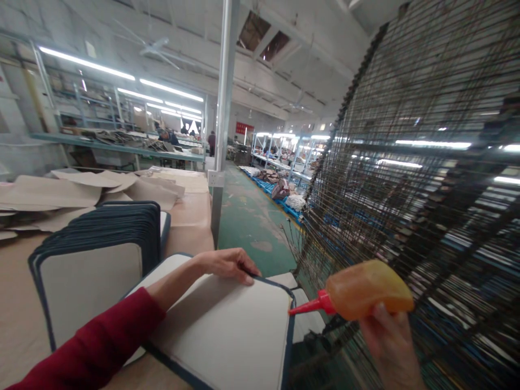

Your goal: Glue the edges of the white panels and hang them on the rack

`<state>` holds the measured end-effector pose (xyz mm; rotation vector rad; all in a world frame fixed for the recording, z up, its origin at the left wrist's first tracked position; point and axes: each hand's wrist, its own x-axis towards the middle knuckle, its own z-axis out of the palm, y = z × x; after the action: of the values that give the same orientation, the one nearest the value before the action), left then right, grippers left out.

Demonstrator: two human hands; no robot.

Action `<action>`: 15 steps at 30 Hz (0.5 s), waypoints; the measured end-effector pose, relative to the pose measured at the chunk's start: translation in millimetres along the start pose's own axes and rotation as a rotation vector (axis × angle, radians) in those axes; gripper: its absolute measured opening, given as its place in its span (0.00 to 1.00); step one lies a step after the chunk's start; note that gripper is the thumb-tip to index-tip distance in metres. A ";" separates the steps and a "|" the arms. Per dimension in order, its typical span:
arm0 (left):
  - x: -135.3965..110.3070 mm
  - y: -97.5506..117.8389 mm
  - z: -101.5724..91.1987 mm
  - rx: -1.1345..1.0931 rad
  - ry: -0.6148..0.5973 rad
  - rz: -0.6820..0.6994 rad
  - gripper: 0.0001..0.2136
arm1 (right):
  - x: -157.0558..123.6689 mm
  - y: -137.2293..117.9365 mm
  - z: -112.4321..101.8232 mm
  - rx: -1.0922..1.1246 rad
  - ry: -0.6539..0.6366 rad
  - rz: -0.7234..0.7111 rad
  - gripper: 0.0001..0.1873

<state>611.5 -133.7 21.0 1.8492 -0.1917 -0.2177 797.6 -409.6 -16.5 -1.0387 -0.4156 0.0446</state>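
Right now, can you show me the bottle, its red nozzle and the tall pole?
Bottle (368, 290): head view, on its orange body.
Red nozzle (309, 306): head view, on its tapering part.
Pole (226, 86): head view, on its metal shaft.

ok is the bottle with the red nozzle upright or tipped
Tipped: the bottle lies nearly sideways in the right hand, its red nozzle slanting down toward the dark-edged panel.

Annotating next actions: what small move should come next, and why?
Probably draw the red nozzle along the dark edging of the pale panel: the right hand holds the bottle, tip at that edging, while the left hand grips the panel's far edge.
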 end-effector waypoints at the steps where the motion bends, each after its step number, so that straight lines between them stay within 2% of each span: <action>1: 0.3 -1.6 -0.7 -0.015 0.009 -0.004 0.16 | -0.2 3.5 -3.4 -0.004 -0.035 0.006 0.30; 5: 0.7 -3.2 -2.4 -0.070 0.032 -0.023 0.16 | -2.7 9.4 -10.3 -0.028 -0.028 -0.016 0.31; 11: -0.3 0.4 -1.8 -0.113 0.061 -0.046 0.15 | -9.9 0.3 -3.8 0.008 0.002 -0.015 0.30; 15: -1.4 0.0 -1.3 -0.146 0.074 -0.047 0.15 | -13.4 1.0 -7.5 0.016 -0.054 -0.035 0.32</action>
<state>610.4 -132.1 21.5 1.7150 -0.0792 -0.1904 788.1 -418.3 -24.9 -1.0155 -0.4813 0.0446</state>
